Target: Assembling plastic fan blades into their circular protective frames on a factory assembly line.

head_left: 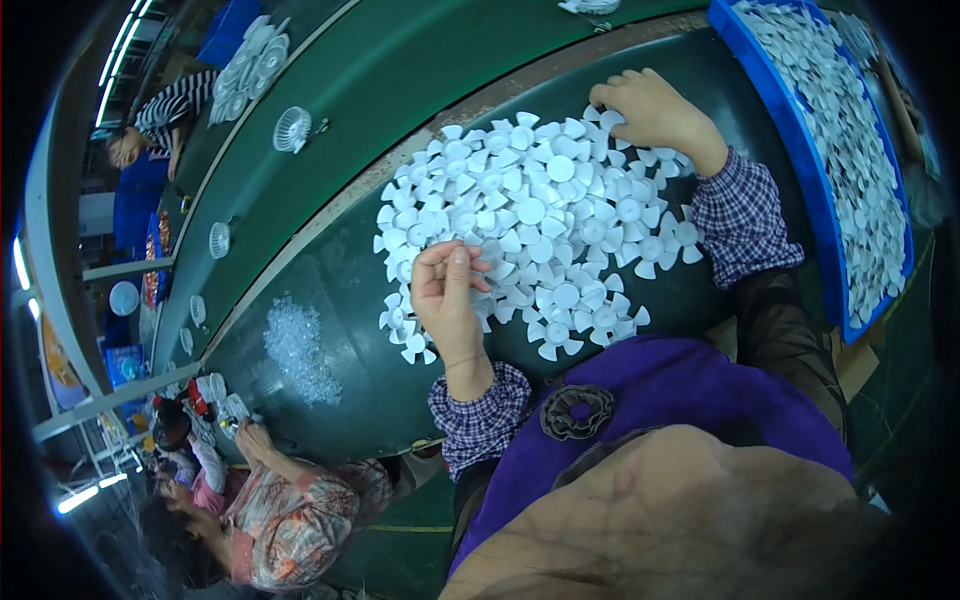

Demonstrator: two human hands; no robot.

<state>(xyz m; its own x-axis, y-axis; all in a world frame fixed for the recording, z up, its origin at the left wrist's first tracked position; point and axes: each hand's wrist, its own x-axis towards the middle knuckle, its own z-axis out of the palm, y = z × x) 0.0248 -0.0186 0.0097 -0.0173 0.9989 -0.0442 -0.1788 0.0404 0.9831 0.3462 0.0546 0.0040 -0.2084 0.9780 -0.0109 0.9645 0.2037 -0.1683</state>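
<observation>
A wide heap of small white plastic fan blades (530, 211) lies on the dark green work surface in front of me. My left hand (447, 305) is over the near left part of the heap, its fingers curled and the thumb pressed against them. Whatever it may hold is hidden by the fingers. At the far right edge of the heap, my right hand (652, 108) bends its fingers down around a white fan blade (607, 120). Checked sleeve covers are on both forearms.
A blue bin (848, 290) full of white fan blades stands at the right. Left of the heap lies a pile of small clear pieces (302, 352). Beyond a raised edge, a green conveyor belt (375, 100) carries round white fan housings (292, 130). A co-worker (290, 520) sits at the left.
</observation>
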